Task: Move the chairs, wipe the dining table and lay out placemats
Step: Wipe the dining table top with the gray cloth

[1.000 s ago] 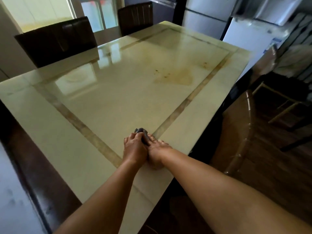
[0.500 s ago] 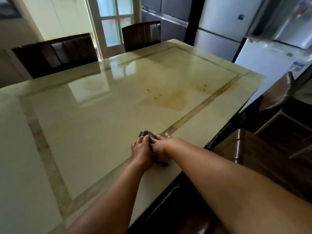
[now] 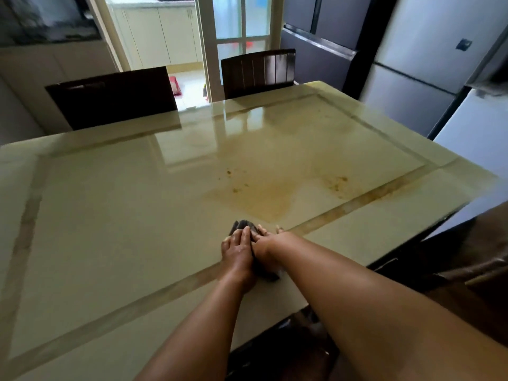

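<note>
Dark cloth (image 3: 243, 226), bunched into a wad, sits on the glossy cream surface (image 3: 110, 215) near its near edge, toward the right end, and both hands press down on it side by side. The left hand (image 3: 237, 250) lies flat over the cloth with fingers straight and together, and the right hand (image 3: 268, 242) presses beside it, fingers extended onto the same wad; neither hand curls round it as far as the view shows. Wiping looks under way but far from finished: a broad brownish stain (image 3: 258, 196) with darker specks spreads just beyond the cloth toward the middle of the surface, and a second smeared patch (image 3: 336, 182) lies nearer the right edge, along the inlaid border strip. The left half of the surface looks free of marks, though glare hides fine detail. Two dark chairs (image 3: 112, 97) stand against the far edge, so judged from here they are not pulled away on that side; another brown chair (image 3: 483, 259) stands off the right corner. No placemats are visible anywhere, so that step appears wholly left to do.
</note>
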`<action>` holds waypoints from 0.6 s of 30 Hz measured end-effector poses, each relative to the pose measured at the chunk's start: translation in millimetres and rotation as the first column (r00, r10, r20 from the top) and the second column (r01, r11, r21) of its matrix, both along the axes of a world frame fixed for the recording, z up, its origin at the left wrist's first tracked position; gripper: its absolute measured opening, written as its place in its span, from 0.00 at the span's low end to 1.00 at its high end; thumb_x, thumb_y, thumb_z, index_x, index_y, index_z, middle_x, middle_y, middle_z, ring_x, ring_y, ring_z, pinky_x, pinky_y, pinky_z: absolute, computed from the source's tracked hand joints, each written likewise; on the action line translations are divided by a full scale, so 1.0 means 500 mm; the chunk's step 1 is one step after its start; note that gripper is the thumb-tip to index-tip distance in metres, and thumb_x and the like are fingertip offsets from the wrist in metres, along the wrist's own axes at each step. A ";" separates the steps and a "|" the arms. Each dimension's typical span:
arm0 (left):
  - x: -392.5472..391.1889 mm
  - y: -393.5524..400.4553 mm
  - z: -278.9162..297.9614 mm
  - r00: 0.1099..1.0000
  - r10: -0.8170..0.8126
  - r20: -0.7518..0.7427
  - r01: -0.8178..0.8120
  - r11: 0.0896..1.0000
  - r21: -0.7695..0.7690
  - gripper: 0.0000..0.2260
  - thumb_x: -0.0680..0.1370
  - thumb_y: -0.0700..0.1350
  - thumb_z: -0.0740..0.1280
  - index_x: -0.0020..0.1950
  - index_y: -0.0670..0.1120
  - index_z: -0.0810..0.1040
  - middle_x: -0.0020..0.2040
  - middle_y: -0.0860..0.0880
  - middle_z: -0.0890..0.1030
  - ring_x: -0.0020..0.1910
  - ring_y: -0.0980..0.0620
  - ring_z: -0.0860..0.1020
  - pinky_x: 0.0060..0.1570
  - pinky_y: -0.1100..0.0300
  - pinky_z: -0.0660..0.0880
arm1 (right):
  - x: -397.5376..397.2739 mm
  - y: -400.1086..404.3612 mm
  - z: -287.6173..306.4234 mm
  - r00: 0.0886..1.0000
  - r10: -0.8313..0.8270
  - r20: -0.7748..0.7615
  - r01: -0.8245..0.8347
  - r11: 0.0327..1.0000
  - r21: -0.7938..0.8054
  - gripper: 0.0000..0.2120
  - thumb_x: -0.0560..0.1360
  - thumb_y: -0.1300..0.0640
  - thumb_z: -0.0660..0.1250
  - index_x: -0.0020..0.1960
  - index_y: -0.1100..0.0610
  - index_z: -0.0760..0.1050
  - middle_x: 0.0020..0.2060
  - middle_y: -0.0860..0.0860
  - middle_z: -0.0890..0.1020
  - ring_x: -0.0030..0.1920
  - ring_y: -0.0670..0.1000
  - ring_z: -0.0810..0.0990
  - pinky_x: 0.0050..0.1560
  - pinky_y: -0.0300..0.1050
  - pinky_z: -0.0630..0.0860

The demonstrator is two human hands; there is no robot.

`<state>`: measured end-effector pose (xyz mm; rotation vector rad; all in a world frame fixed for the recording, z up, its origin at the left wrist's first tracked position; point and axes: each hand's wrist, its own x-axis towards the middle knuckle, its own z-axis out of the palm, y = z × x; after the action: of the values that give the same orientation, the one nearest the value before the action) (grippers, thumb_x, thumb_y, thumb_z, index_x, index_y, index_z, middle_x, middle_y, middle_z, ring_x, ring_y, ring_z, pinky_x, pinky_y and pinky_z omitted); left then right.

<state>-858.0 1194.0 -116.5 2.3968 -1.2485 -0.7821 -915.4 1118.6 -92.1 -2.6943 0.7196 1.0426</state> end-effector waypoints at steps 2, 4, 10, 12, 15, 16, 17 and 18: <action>-0.008 -0.038 -0.007 0.999 -0.014 0.052 0.015 1.000 -0.003 0.39 0.73 0.48 0.68 0.76 0.49 0.47 0.77 0.50 0.49 0.75 0.46 0.49 0.73 0.57 0.47 | -0.008 -0.040 -0.017 0.999 -0.007 0.050 0.008 1.000 -0.016 0.42 0.76 0.54 0.64 0.76 0.53 0.36 0.76 0.53 0.37 0.76 0.57 0.37 0.71 0.64 0.39; -0.008 -0.082 -0.010 0.998 -0.010 0.068 0.011 1.000 -0.004 0.39 0.74 0.47 0.68 0.76 0.49 0.45 0.77 0.50 0.48 0.75 0.46 0.49 0.73 0.57 0.48 | -0.009 -0.082 -0.028 0.998 -0.005 0.069 0.006 1.000 -0.012 0.44 0.75 0.56 0.64 0.75 0.54 0.34 0.76 0.54 0.36 0.75 0.57 0.36 0.71 0.62 0.38; -0.013 -0.215 -0.024 0.991 0.019 0.131 -0.015 1.000 -0.026 0.45 0.70 0.56 0.69 0.76 0.47 0.44 0.77 0.49 0.47 0.75 0.47 0.47 0.74 0.58 0.47 | -0.006 -0.228 -0.045 0.987 -0.056 0.153 0.050 0.998 0.043 0.38 0.78 0.51 0.58 0.76 0.53 0.34 0.76 0.52 0.36 0.75 0.54 0.34 0.72 0.55 0.36; -0.011 -0.250 -0.028 0.995 0.045 0.086 -0.039 0.997 -0.069 0.34 0.77 0.50 0.62 0.76 0.49 0.45 0.77 0.51 0.48 0.75 0.49 0.46 0.73 0.58 0.47 | -0.010 -0.253 -0.039 0.985 -0.081 0.155 0.072 0.995 0.062 0.37 0.79 0.49 0.57 0.76 0.53 0.35 0.76 0.51 0.36 0.75 0.53 0.34 0.73 0.55 0.36; -0.006 -0.342 -0.040 0.993 0.093 0.076 -0.085 0.991 -0.102 0.28 0.80 0.44 0.56 0.76 0.51 0.46 0.78 0.52 0.48 0.76 0.50 0.46 0.74 0.58 0.47 | -0.013 -0.336 -0.040 0.986 -0.059 0.154 0.059 0.998 0.004 0.37 0.79 0.48 0.56 0.76 0.54 0.34 0.76 0.51 0.36 0.75 0.52 0.34 0.73 0.55 0.36; -0.005 -0.369 -0.040 0.994 0.089 0.063 -0.083 0.992 -0.093 0.29 0.79 0.43 0.57 0.76 0.51 0.46 0.78 0.52 0.48 0.76 0.49 0.46 0.74 0.57 0.47 | -0.014 -0.363 -0.040 0.987 -0.061 0.150 0.061 0.998 0.005 0.36 0.79 0.49 0.55 0.75 0.54 0.34 0.76 0.51 0.36 0.75 0.52 0.34 0.73 0.55 0.36; -0.005 -0.390 -0.039 0.995 0.078 0.063 -0.072 0.993 -0.089 0.30 0.78 0.43 0.58 0.76 0.51 0.47 0.78 0.52 0.48 0.76 0.49 0.46 0.74 0.57 0.48 | -0.017 -0.383 -0.039 0.985 -0.064 0.161 0.063 0.998 0.009 0.36 0.79 0.50 0.54 0.75 0.54 0.34 0.76 0.51 0.36 0.75 0.52 0.34 0.74 0.55 0.35; -0.002 -0.411 -0.041 0.994 0.079 0.070 -0.073 0.994 -0.085 0.30 0.78 0.43 0.59 0.76 0.52 0.47 0.78 0.52 0.49 0.76 0.49 0.47 0.74 0.57 0.48 | -0.015 -0.407 -0.043 0.981 -0.063 0.181 0.061 0.998 0.015 0.35 0.80 0.50 0.54 0.75 0.54 0.33 0.76 0.51 0.36 0.75 0.51 0.34 0.74 0.55 0.35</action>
<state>-859.2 988.5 -137.2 2.4100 -1.1849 -0.6139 -922.8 915.3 -113.4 -2.6953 0.7564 0.7713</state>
